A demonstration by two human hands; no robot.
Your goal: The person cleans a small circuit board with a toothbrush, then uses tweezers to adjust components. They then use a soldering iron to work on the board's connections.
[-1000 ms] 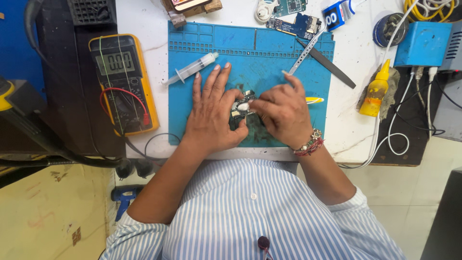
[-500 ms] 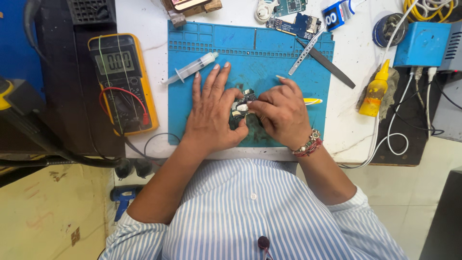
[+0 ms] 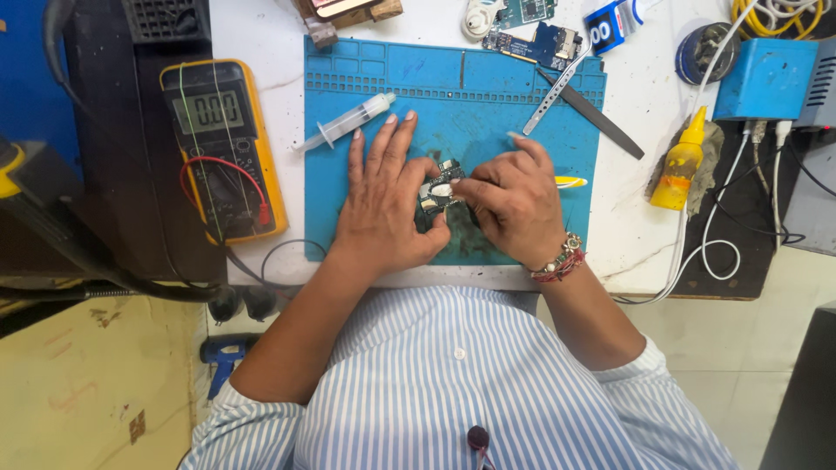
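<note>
A small dark circuit board (image 3: pixel 441 188) lies on the blue work mat (image 3: pixel 488 87), mostly covered by both hands. My left hand (image 3: pixel 383 204) lies flat on the mat with fingers spread, and its thumb presses the board's near edge. My right hand (image 3: pixel 514 204) is curled over the board's right side, fingertips pinching at a pale part on it. A thin tool with a yellow handle (image 3: pixel 570 182) sticks out to the right from under my right hand. How it is gripped is hidden.
A syringe (image 3: pixel 344 123) lies on the mat's left side. Tweezers (image 3: pixel 557 91), a dark flat file (image 3: pixel 601 122) and more circuit boards (image 3: pixel 540 39) lie at the far right. A yellow multimeter (image 3: pixel 222 148) sits left, a yellow bottle (image 3: pixel 679 165) and blue box (image 3: pixel 766 78) right.
Both hands stay on the board. My right hand's fingers have shifted slightly over it, with the tool tip behind the knuckles moving a little left.
</note>
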